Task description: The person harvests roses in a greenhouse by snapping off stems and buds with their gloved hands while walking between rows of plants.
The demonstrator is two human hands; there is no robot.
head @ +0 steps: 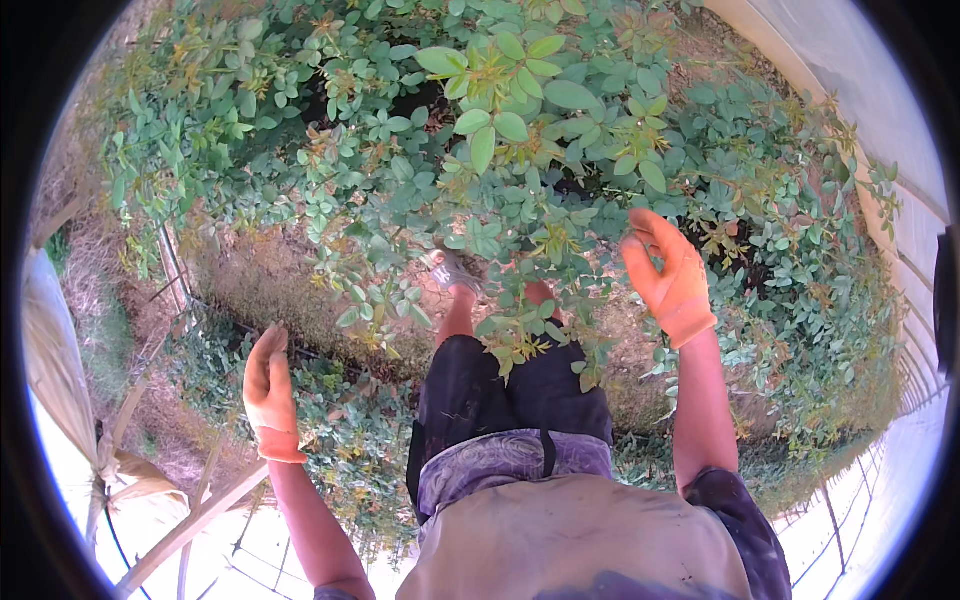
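Note:
My left hand [270, 397], in an orange work glove with darkened fingertips, is raised at the left with nothing in it. Its fingers stretch away from me, above the soil path and low foliage. My right hand [670, 279], gloved the same way, is lifted at the right beside the leafy rose bushes [480, 199]. Its thumb and fingers curve with a gap between them, and no stem shows in the grip. Bright young leaves [510, 82] rise toward the camera in front of me. Lower shoots [517, 345] overlap my legs.
Bare soil [255, 277] runs between the plant rows. Plastic greenhouse sheeting [862, 82] curves along the right. At the lower left are a wooden brace [195, 525] and gathered plastic sheeting [56, 352]. A thin post [174, 262] stands at the row's left end.

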